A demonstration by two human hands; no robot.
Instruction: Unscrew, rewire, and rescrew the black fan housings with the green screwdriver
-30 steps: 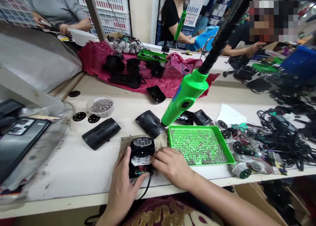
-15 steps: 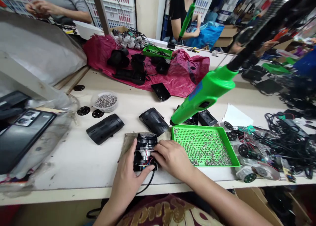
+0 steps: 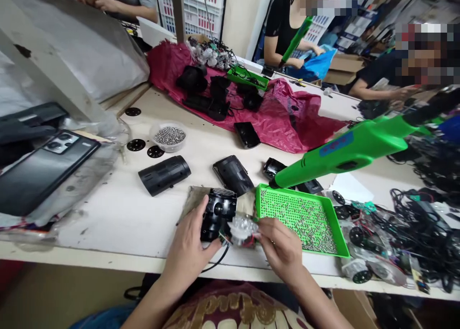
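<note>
My left hand (image 3: pixel 192 238) grips the left side of an open black housing (image 3: pixel 217 211), its thumb by a small circuit board at the lower edge. A black cable runs from there toward the table's front edge. Just right of the housing, my right hand (image 3: pixel 282 245) pinches a clear and white plastic part (image 3: pixel 243 228) with thin wires. The housing lies on a brownish pad (image 3: pixel 194 197). Behind it rests a curved black cover (image 3: pixel 233 174), and another black cover (image 3: pixel 164 174) is to the left.
A green screwdriver (image 3: pixel 334 154) hangs over a green tray (image 3: pixel 339 233) of screws. A bowl of screws (image 3: pixel 168 137) stands back left. Cables and parts (image 3: pixel 402 233) crowd the right; black pieces lie on pink plastic (image 3: pixel 280 123). Other people sit beyond.
The clear and white part has come out of the housing and moved right in my right hand. My left hand still holds the housing. The view has shifted.
</note>
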